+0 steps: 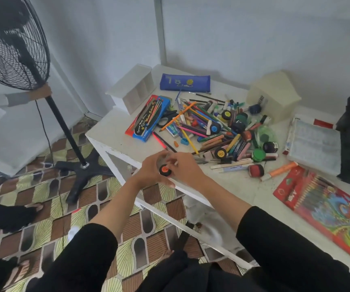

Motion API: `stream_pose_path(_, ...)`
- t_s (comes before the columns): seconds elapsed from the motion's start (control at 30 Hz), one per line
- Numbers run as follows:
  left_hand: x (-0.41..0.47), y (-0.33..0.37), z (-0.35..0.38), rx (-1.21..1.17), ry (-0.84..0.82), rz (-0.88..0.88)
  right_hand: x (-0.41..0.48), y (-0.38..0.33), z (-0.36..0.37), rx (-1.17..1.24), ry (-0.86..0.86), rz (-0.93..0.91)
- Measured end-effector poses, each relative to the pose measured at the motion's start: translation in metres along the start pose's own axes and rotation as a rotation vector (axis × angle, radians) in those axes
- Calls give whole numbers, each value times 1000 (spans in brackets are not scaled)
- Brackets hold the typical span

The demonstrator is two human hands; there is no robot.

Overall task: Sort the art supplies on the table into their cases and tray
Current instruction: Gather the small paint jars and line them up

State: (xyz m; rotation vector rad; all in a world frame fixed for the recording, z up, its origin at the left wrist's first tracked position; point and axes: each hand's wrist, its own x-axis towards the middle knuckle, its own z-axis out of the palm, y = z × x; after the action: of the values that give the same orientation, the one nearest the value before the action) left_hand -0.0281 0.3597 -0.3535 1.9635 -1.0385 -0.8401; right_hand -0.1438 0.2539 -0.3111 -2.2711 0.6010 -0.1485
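Here, both hands meet at the near edge of the white table (pixel 111 131). The left hand (pixel 150 172) curls round a little paint pot (pixel 165 170) with an orange lid. The right hand (pixel 185 168) pinches the same pot from the right side. The pot sits between the two hands, just above the table edge.

Farther back lies a big messy pile of pencils, crayons and paint pots (pixel 222 127) in the middle of the table. Left of the pile is a blue and red watercolour box (pixel 148 120). Behind that box are a blue pencil pouch (pixel 184 82) and a white tray with compartments (pixel 133 87). A cream house-shaped box (pixel 273 94) stands at the far right of the pile. A clear plastic case (pixel 315 144) lies to the right, and a red coloured-pencil box (pixel 325 209) lies nearer, at the right edge.

A black standing fan (pixel 12 45) is on the floor to the left.
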Motion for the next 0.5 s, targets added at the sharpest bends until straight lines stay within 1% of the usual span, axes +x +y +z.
stream_pose_path(0.07, 2, -4, 1, 47, 12, 22, -4, 1, -8, 44, 120, -57)
stream_pose_path(0.1, 2, -5, 2, 71, 18, 35, -7, 4, -16, 49, 202, -55)
stream_pose_path(0.13, 3, -6, 2, 87, 19, 49, -10, 10, -24, 4, 305, -41)
stream_pose_path(0.2, 3, -6, 2, 104, 26, 74, -15, 26, -41, -176, 499, 16)
stream_pose_path(0.23, 3, -6, 2, 105, 27, 80, -16, 36, -47, -280, 532, 74)
stream_pose_path(0.27, 2, -4, 0, 106, 16, 78, -17, 42, -52, -371, 506, 165)
stream_pose_path(0.3, 0, 0, -1, 113, 5, 79, -17, 47, -56, -443, 439, 263)
stream_pose_path(0.37, -1, 7, -4, 181, -14, 101, -15, 54, -61, -511, 309, 383)
stream_pose_path(0.43, 0, 8, -6, 307, -5, 166, -16, 54, -62, -476, 273, 413)
stream_pose_path(0.5, 2, 1, -8, 415, 10, 260, -16, 53, -59, -441, 338, 384)
